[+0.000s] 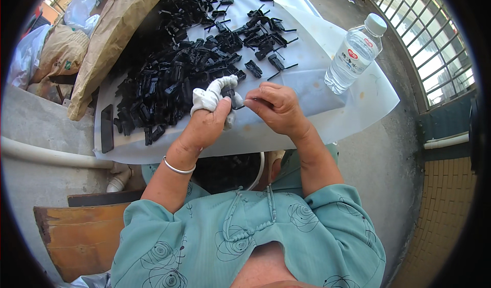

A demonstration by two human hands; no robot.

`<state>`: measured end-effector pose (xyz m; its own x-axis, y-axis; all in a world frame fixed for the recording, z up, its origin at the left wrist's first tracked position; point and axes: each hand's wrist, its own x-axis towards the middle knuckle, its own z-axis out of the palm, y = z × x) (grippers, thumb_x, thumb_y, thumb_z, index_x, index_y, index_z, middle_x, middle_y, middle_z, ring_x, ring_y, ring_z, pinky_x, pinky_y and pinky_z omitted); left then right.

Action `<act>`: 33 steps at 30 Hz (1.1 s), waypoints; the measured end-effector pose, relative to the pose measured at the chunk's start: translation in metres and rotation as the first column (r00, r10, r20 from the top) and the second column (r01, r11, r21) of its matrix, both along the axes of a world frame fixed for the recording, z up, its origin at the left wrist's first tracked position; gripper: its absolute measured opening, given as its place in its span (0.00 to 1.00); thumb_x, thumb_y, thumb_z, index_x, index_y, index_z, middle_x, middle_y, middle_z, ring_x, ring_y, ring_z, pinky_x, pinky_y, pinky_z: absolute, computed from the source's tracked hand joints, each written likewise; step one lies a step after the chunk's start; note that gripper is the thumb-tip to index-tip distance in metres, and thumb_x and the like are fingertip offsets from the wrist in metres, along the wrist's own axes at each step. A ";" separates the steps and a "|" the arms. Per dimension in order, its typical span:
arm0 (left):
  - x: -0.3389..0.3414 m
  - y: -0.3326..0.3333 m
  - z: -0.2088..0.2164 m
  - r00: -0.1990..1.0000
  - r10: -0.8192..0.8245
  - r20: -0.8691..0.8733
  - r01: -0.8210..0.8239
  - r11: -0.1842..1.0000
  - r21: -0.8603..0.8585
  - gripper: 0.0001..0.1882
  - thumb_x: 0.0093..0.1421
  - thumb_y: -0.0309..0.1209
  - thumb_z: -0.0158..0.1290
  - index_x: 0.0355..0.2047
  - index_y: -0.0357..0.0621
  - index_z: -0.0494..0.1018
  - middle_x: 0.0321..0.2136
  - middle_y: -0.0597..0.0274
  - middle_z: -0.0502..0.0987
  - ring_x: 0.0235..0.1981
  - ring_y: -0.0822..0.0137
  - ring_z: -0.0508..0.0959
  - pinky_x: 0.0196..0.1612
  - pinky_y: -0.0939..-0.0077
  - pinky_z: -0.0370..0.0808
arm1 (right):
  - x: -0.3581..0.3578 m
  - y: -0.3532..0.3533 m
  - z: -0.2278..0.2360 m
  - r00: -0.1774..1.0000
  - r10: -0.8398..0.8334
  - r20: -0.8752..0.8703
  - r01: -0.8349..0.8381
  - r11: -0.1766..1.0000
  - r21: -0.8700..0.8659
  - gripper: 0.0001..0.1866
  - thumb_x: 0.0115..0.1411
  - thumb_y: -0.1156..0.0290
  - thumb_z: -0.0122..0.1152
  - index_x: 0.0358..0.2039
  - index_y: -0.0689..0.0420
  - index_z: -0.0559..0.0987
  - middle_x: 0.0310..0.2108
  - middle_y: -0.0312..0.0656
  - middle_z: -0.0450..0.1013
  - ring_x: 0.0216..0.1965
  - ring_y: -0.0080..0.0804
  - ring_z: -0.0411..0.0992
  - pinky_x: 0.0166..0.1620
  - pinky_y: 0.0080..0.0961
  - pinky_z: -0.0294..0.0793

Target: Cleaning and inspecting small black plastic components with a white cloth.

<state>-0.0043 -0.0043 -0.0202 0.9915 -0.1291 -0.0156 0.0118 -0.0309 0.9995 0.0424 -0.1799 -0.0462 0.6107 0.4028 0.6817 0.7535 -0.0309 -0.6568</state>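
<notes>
My left hand [210, 108], its fingers covered in white fabric and the thumb bare, is closed around a small black plastic part [234, 98]. From the right, my right hand [279, 109] pinches with thumb and forefinger at a thin dark stem on the same part. The exact contact at the fingertips is too small to make out. Both hands are raised over the near side of the white-covered table [302, 127]. Beyond and to the left of them lies a large heap of similar black plastic parts [169, 78], many with thin stems sticking out.
A clear water bottle [354, 55] stands on the table's right side. A dark flat phone-like slab [107, 128] lies at the left edge. Brown paper [110, 37] borders the heap. Below the table edge, between my knees, sits a round white-rimmed container [262, 168] with dark contents.
</notes>
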 end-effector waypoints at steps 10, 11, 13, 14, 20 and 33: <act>-0.007 -0.004 0.008 0.968 -0.219 -0.125 0.193 0.961 -0.197 0.16 0.59 0.28 0.42 0.47 0.40 0.62 0.28 0.69 0.67 0.27 0.80 0.63 0.28 0.87 0.63 | -0.011 0.014 -0.007 0.862 0.091 -0.499 0.028 0.974 0.226 0.06 0.58 0.71 0.57 0.31 0.58 0.70 0.23 0.27 0.62 0.24 0.12 0.56 0.26 0.11 0.58; -0.008 -0.005 0.010 0.979 -0.195 -0.065 0.185 0.972 -0.142 0.15 0.58 0.26 0.42 0.46 0.40 0.63 0.28 0.69 0.66 0.27 0.80 0.63 0.28 0.87 0.64 | -0.010 0.010 -0.003 0.861 0.092 -0.500 0.028 0.973 0.228 0.06 0.58 0.71 0.57 0.31 0.58 0.70 0.23 0.27 0.62 0.24 0.12 0.56 0.26 0.11 0.58; -0.007 -0.005 0.009 0.986 -0.168 -0.002 0.168 0.982 -0.088 0.14 0.58 0.25 0.41 0.45 0.40 0.63 0.27 0.69 0.66 0.26 0.80 0.63 0.28 0.86 0.64 | -0.009 0.001 0.003 0.859 0.063 -0.509 -0.027 0.997 0.077 0.08 0.60 0.68 0.52 0.29 0.60 0.71 0.21 0.30 0.63 0.23 0.16 0.58 0.27 0.14 0.61; -0.006 -0.005 0.005 0.992 -0.113 0.056 0.111 0.993 0.041 0.14 0.57 0.24 0.41 0.44 0.40 0.63 0.28 0.68 0.66 0.26 0.80 0.63 0.29 0.85 0.65 | -0.010 0.002 0.002 0.859 0.065 -0.509 -0.029 0.997 0.078 0.08 0.60 0.68 0.52 0.29 0.60 0.71 0.21 0.30 0.63 0.23 0.16 0.58 0.27 0.14 0.61; -0.001 -0.015 -0.007 0.944 -0.063 0.324 -0.064 0.928 0.367 0.13 0.54 0.22 0.41 0.42 0.37 0.63 0.28 0.59 0.69 0.27 0.70 0.68 0.32 0.77 0.68 | -0.013 0.014 -0.003 0.920 0.037 -0.389 -0.049 0.999 -0.023 0.12 0.60 0.70 0.50 0.22 0.62 0.70 0.14 0.44 0.62 0.16 0.31 0.57 0.23 0.27 0.62; 0.014 -0.013 0.004 0.990 -0.137 -0.020 0.131 0.975 -0.181 0.13 0.58 0.25 0.40 0.44 0.41 0.64 0.27 0.69 0.66 0.21 0.82 0.62 0.22 0.89 0.60 | -0.009 -0.001 0.006 0.833 0.155 -0.531 -0.082 0.984 0.159 0.13 0.64 0.66 0.45 0.25 0.60 0.69 0.18 0.29 0.60 0.19 0.19 0.56 0.23 0.19 0.59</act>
